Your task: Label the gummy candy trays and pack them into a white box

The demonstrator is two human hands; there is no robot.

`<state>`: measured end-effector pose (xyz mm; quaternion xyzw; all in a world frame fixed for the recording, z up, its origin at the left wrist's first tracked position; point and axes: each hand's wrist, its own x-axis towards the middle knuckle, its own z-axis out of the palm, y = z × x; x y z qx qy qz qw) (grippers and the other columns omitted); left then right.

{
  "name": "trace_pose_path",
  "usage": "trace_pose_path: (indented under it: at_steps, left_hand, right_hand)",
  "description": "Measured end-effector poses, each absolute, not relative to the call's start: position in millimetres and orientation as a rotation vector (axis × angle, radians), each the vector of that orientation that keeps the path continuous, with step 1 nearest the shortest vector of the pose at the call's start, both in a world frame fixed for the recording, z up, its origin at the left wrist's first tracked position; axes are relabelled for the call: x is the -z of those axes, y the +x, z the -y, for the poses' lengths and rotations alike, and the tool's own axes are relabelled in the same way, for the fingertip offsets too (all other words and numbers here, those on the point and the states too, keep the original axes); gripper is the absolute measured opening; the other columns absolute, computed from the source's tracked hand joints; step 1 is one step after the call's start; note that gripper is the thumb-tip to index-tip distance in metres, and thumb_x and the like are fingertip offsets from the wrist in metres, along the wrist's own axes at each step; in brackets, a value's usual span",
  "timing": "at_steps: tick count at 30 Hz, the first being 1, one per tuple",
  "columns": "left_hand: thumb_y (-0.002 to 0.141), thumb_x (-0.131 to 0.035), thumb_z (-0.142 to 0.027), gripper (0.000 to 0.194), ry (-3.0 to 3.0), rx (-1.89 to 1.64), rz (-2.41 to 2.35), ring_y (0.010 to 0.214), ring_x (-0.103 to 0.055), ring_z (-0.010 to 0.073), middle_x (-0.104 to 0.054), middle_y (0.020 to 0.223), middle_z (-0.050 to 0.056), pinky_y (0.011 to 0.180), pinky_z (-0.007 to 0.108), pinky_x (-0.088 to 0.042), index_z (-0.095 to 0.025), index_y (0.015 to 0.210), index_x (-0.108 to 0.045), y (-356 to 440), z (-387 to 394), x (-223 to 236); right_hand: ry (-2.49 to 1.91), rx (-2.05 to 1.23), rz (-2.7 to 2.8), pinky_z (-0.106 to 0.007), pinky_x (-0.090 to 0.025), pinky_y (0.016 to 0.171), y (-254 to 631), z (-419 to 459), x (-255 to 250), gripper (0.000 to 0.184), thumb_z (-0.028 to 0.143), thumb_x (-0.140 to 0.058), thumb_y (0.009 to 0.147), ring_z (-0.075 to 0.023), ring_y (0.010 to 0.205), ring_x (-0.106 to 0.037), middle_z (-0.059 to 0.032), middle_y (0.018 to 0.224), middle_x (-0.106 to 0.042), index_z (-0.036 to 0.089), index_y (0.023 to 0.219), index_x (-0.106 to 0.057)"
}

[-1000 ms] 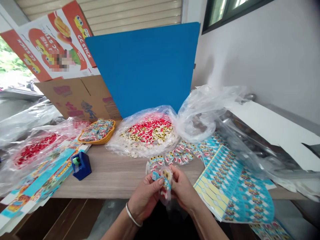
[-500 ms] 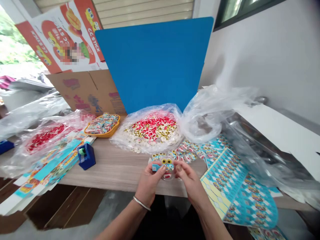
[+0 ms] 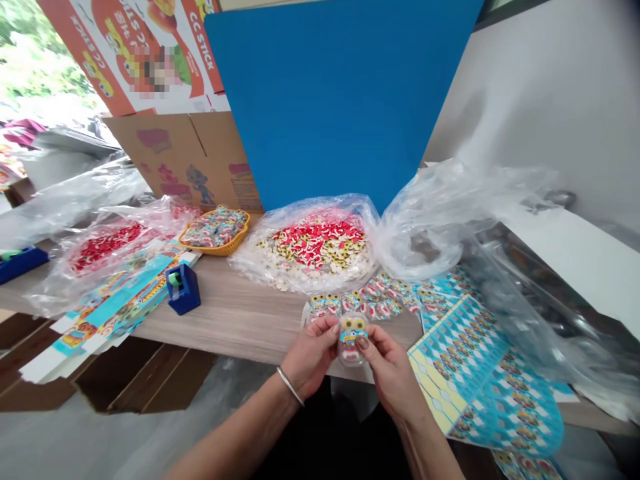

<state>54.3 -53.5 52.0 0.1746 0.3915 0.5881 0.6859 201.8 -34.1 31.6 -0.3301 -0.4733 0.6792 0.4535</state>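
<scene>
Between both hands, just above the table's front edge, is a small clear plastic pack [image 3: 353, 357] with two yellow-rimmed eye shapes at its top and a red-and-white piece below. A blue printed label lies across its middle. My left hand [image 3: 313, 357] pinches the pack's left edge with thumb and fingers. My right hand [image 3: 387, 363] grips its right side, the thumb pressed on the label. Just behind the hands lie several similar filled packs [image 3: 383, 298]. On the right are sheets of blue printed labels [image 3: 500, 373], overhanging the front edge.
Behind the packs sits an open plastic bag [image 3: 315, 247] of red, white and yellow pieces. Leftward are a yellow basket [image 3: 235, 247] of packs, a blue tape dispenser [image 3: 183, 290], flat printed card strips [image 3: 115, 300] and a bag of red pieces [image 3: 107, 247]. A blue board [image 3: 335, 100] stands behind.
The label, earlier sticking out leftward under my left thumb, now lies across the pack's middle under my right thumb. The view has tilted down.
</scene>
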Motion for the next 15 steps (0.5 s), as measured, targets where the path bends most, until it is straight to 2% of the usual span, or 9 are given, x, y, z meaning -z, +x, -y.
trace_pose_path:
  at_steps: [6, 9, 11, 15]
  left_hand:
    - [0.073, -0.082, -0.027, 0.03, 0.409, -1.19, -0.754, 0.074, -0.06, 0.0105, -0.069, 0.091, 0.004, 0.068, 0.022, -0.045, -0.017, 0.097, -0.068, 52.2, 57.2, -50.9]
    - [0.075, -0.08, -0.026, 0.024, 0.435, -1.213, -0.841, 0.076, -0.061, 0.0116, -0.069, 0.09, 0.003, 0.072, 0.024, -0.047, -0.018, 0.094, -0.068, 45.9, 62.3, -44.5]
    - [0.076, -0.078, -0.032, 0.022, 0.482, -1.253, -0.947, 0.076, -0.062, 0.0124, -0.07, 0.087, 0.003, 0.074, 0.024, -0.049, -0.018, 0.09, -0.068, 43.0, 66.7, -38.7]
    - [0.075, -0.075, -0.043, 0.037, 0.738, -1.262, -1.238, 0.09, -0.066, 0.0198, -0.073, 0.096, 0.006, 0.086, 0.03, -0.05, -0.018, 0.101, -0.069, 34.7, 71.4, -23.3]
  right_hand:
    - [-0.897, -1.619, 1.242, -0.025, -0.046, 0.071, 192.5, 40.3, -33.4, 0.021, 0.04, -0.067, 0.087, -0.0158, 0.076, -0.059, -0.0009, 0.082, -0.067, 0.019, 0.091, -0.066]
    - [-0.926, -1.583, 1.22, -0.025, -0.046, 0.068, 187.3, 43.8, -30.4, 0.022, 0.042, -0.067, 0.086, -0.0154, 0.072, -0.058, 0.0002, 0.077, -0.065, 0.019, 0.087, -0.065]
    - [-0.958, -1.55, 1.219, -0.025, -0.046, 0.067, 181.5, 45.1, -24.7, 0.023, 0.042, -0.066, 0.086, -0.0157, 0.072, -0.059, 0.0001, 0.076, -0.066, 0.019, 0.087, -0.066]
    - [-1.097, -1.465, 1.32, -0.026, -0.046, 0.064, 168.0, 45.5, -11.5, 0.022, 0.039, -0.061, 0.089, -0.0162, 0.069, -0.06, -0.0015, 0.077, -0.067, 0.018, 0.089, -0.067]
